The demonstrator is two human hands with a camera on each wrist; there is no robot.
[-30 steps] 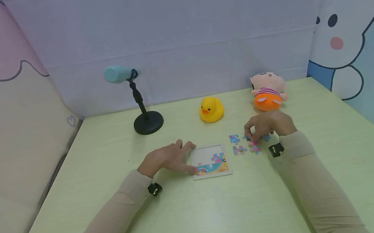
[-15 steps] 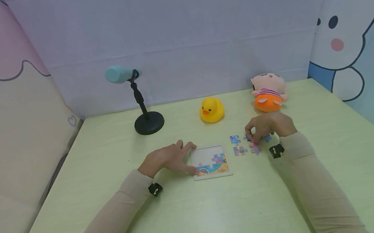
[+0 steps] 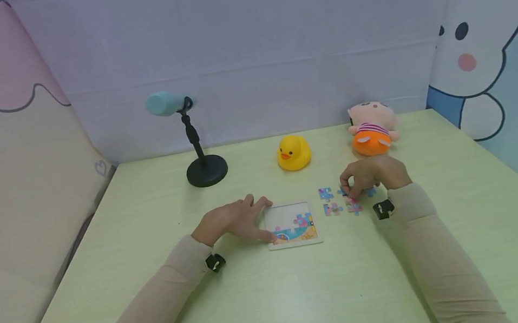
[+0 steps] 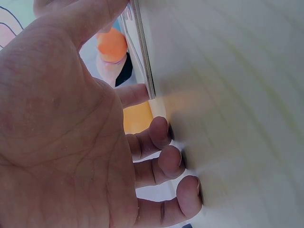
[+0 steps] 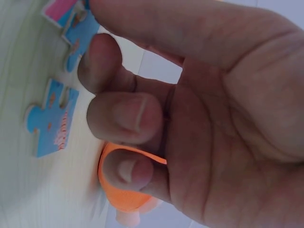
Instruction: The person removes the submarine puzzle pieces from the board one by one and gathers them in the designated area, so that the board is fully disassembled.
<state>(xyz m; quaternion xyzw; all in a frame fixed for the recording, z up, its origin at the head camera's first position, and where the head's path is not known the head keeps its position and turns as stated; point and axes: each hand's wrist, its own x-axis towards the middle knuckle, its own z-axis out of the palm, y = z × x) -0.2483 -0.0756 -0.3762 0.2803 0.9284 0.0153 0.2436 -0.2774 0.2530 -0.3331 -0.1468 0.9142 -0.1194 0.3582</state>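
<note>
Puzzle piece (image 3: 353,205) beneath right fingers (image 3: 348,185)

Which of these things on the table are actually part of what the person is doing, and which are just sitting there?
In use:
puzzle tray, steadied by the left hand
loose puzzle pieces, under the right hand

Just lying about:
yellow rubber duck
plush doll
microphone on a stand

Right hand (image 3: 372,175) hides some puzzle pieces (image 3: 354,204); grip unclear.
</note>
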